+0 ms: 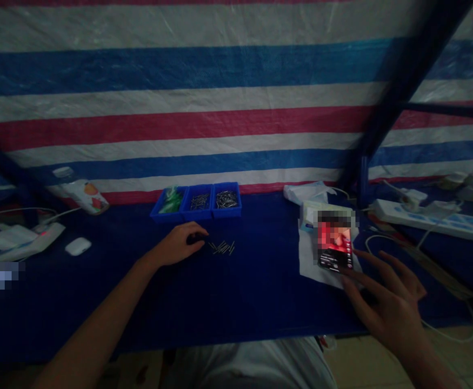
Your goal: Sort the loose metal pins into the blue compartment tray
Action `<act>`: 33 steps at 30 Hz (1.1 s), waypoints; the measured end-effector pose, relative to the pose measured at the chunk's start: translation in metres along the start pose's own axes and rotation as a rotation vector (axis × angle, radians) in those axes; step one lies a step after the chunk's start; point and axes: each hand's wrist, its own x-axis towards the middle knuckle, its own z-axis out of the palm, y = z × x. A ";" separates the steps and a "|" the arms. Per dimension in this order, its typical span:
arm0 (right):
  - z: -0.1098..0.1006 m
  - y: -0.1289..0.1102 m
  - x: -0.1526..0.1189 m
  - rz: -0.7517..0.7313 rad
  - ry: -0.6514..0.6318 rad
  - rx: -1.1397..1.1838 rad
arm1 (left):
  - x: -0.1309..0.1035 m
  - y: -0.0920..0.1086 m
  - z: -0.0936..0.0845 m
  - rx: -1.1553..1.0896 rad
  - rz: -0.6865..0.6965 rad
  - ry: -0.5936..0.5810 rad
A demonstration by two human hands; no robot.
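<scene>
My left hand (179, 244) rests on the blue tabletop, fingers loosely curved, with a dark gap between thumb and forefinger. Nothing held shows in it. Just to its right lies a small loose group of thin metal pins (222, 248). Over at the right, my right hand (392, 297) is spread with its fingers apart, its fingertips at the lower edge of a lit phone (335, 246). I cannot tell whether a fingertip touches the screen. The phone leans on a box (307, 216) above a white sheet (307, 256).
Behind my left hand stand three blue bins: one with green packaging (172, 201), two with metal pieces (199, 201) (227, 199). A bottle (86, 193), a white case (78, 246) and a power strip (50, 237) are left. Another power strip (422, 219) with cables is right.
</scene>
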 end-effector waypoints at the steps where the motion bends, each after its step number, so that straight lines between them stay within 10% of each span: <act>1: -0.001 0.000 0.000 0.006 0.007 0.003 | -0.001 -0.001 -0.001 0.006 0.012 -0.030; 33: 0.002 -0.018 0.017 0.119 -0.074 -0.068 | 0.001 -0.001 0.004 0.011 0.048 -0.080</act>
